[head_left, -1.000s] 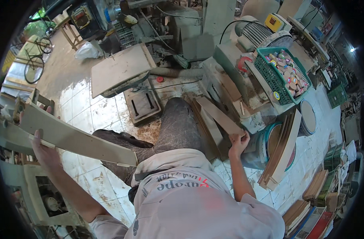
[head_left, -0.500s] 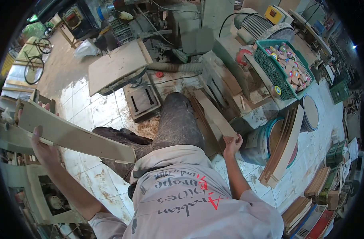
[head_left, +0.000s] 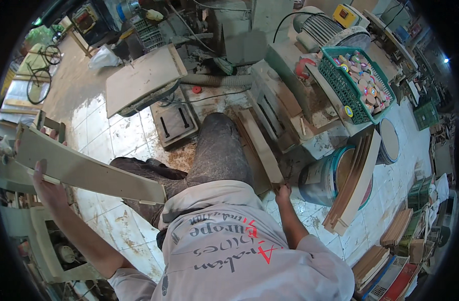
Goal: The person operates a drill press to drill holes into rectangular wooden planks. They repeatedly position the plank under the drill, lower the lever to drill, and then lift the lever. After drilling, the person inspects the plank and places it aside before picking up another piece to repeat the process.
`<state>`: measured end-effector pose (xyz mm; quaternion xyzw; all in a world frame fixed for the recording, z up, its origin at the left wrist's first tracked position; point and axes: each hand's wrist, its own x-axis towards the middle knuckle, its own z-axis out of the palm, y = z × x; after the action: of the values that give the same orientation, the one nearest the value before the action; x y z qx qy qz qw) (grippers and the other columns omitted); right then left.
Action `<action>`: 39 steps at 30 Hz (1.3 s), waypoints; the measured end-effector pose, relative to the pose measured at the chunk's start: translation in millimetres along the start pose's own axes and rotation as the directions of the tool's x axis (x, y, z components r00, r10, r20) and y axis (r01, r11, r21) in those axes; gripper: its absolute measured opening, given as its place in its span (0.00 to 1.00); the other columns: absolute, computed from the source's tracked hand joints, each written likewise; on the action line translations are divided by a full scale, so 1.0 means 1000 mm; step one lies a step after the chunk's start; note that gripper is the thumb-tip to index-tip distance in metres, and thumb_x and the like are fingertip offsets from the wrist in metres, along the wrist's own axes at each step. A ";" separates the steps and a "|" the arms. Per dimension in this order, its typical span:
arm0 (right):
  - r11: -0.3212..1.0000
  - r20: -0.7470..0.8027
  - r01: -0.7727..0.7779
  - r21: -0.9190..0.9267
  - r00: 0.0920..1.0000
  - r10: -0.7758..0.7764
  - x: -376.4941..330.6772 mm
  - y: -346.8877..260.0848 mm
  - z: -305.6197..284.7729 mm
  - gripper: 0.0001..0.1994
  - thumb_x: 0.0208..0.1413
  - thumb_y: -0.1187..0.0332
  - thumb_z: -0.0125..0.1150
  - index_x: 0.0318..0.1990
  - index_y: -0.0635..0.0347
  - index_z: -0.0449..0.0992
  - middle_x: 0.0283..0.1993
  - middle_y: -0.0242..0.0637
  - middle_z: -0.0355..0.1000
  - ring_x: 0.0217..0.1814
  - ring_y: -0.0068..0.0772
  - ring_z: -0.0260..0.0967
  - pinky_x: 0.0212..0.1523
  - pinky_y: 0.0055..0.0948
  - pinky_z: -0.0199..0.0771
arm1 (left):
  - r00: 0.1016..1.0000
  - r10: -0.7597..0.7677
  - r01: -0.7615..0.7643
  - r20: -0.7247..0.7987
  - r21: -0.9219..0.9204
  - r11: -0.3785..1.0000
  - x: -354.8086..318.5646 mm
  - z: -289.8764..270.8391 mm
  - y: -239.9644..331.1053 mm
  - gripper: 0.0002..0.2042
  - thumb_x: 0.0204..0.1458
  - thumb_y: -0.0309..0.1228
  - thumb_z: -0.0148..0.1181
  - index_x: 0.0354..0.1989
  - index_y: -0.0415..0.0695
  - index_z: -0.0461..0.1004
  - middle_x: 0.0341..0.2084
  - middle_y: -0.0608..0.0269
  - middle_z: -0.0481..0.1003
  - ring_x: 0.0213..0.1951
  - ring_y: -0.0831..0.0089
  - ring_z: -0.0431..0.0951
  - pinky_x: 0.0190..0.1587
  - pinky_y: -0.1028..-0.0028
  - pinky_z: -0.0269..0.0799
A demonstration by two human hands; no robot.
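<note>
My left hand (head_left: 48, 188) is closed on a long, curved wooden board (head_left: 89, 164), with the thumb on its face and fingertips showing over its far edge. Small blocks or strips stick out along the board's near edge, and its right end lies by my lap. Low beside my right thigh, my right hand (head_left: 283, 194) grips the near end of a narrow wooden board (head_left: 262, 145). That board slants away from me, next to other brown wooden pieces (head_left: 245, 140). How the right fingers wrap around it is partly hidden.
Right of me, curved wooden strips (head_left: 352, 185) lie across a drum (head_left: 314, 180). A green basket (head_left: 335, 85) of small wooden pieces stands on a dusty machine (head_left: 284, 65) with a motor (head_left: 317, 32). Ahead are a tilted flat machine table (head_left: 144, 78) and a ribbed hose (head_left: 219, 80).
The near end of the right-hand board has come toward me and slightly left, with the hand on it. The left hand keeps its hold on the curved board. The whole view has shifted a little.
</note>
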<state>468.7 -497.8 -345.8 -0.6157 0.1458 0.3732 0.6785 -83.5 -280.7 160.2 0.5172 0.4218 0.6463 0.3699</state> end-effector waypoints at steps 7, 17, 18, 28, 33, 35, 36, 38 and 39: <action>0.996 -0.048 -0.034 -0.088 0.998 0.030 0.018 0.002 -0.014 0.19 0.52 0.77 0.49 0.52 0.49 0.69 0.43 0.32 0.66 0.41 0.32 0.65 0.41 0.35 0.69 | 0.998 0.053 -0.053 0.043 0.013 0.998 -0.001 0.022 0.002 0.37 0.52 0.36 0.50 0.70 0.41 0.44 0.65 0.46 0.55 0.66 0.50 0.58 0.66 0.49 0.57; 0.922 -0.045 -0.056 -0.382 0.998 0.042 0.076 0.020 -0.045 0.24 0.51 0.75 0.51 0.59 0.59 0.66 0.51 0.39 0.69 0.49 0.39 0.68 0.48 0.33 0.69 | 1.000 -0.005 0.008 0.027 -0.108 0.994 0.007 -0.006 -0.006 0.32 0.57 0.38 0.50 0.68 0.41 0.49 0.65 0.47 0.57 0.65 0.54 0.58 0.67 0.53 0.53; 0.810 0.069 0.066 -0.583 0.997 -0.031 0.095 0.034 -0.062 0.27 0.51 0.72 0.53 0.62 0.60 0.63 0.55 0.40 0.68 0.52 0.41 0.67 0.51 0.33 0.68 | 0.999 -0.035 0.037 0.021 -0.124 0.992 0.019 -0.019 -0.013 0.32 0.58 0.40 0.51 0.68 0.40 0.51 0.65 0.48 0.57 0.66 0.55 0.58 0.67 0.56 0.52; 0.326 0.522 0.714 -0.620 0.685 -0.508 -0.065 -0.161 0.069 0.10 0.54 0.69 0.60 0.41 0.65 0.78 0.35 0.45 0.78 0.38 0.37 0.77 0.42 0.32 0.75 | 0.899 0.414 -0.380 0.139 0.718 0.583 0.022 -0.100 -0.095 0.36 0.58 0.50 0.55 0.66 0.37 0.52 0.62 0.46 0.61 0.64 0.54 0.58 0.66 0.57 0.53; 0.096 0.490 0.643 -0.760 0.664 -0.565 -0.150 -0.307 0.036 0.14 0.51 0.61 0.64 0.38 0.64 0.79 0.37 0.49 0.77 0.40 0.49 0.76 0.43 0.39 0.75 | 0.991 0.019 -0.048 0.135 0.210 0.976 0.049 -0.089 -0.117 0.33 0.62 0.48 0.47 0.67 0.36 0.50 0.63 0.47 0.60 0.64 0.55 0.59 0.66 0.58 0.55; 0.054 0.287 0.510 -0.858 0.564 -0.774 -0.158 -0.343 0.010 0.19 0.49 0.59 0.66 0.43 0.66 0.78 0.41 0.51 0.77 0.46 0.47 0.75 0.48 0.38 0.73 | 0.973 0.027 -0.057 0.231 0.124 0.991 0.033 -0.045 -0.108 0.33 0.61 0.48 0.43 0.67 0.35 0.51 0.65 0.48 0.57 0.65 0.56 0.58 0.66 0.58 0.56; 0.055 0.185 0.344 -0.937 0.625 -0.758 -0.173 -0.365 0.007 0.23 0.47 0.56 0.67 0.45 0.67 0.77 0.44 0.53 0.76 0.50 0.51 0.73 0.52 0.41 0.71 | 0.971 0.032 -0.060 0.238 0.113 0.992 0.021 -0.026 -0.097 0.33 0.61 0.48 0.41 0.67 0.35 0.51 0.65 0.49 0.57 0.66 0.57 0.58 0.66 0.57 0.56; -0.070 0.128 0.141 -0.988 0.460 -0.879 -0.134 -0.363 -0.041 0.28 0.45 0.54 0.68 0.49 0.66 0.75 0.43 0.54 0.76 0.50 0.54 0.72 0.53 0.42 0.71 | 0.974 0.010 -0.031 0.225 0.090 0.995 0.003 0.007 -0.082 0.33 0.61 0.48 0.39 0.66 0.34 0.51 0.66 0.49 0.56 0.66 0.57 0.57 0.66 0.56 0.57; -0.058 0.119 0.142 -0.988 0.471 -0.874 -0.112 -0.358 -0.063 0.29 0.44 0.53 0.69 0.50 0.66 0.74 0.43 0.54 0.76 0.50 0.54 0.72 0.53 0.42 0.71 | 0.980 -0.019 0.003 0.197 0.083 0.997 -0.001 0.010 -0.082 0.33 0.60 0.48 0.38 0.66 0.34 0.51 0.66 0.49 0.56 0.66 0.57 0.57 0.66 0.55 0.57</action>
<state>654.6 -581.0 -24.0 -0.9587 -0.1806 -0.1524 0.1583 -69.7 -249.7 84.9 0.5912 0.4121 0.5718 0.3920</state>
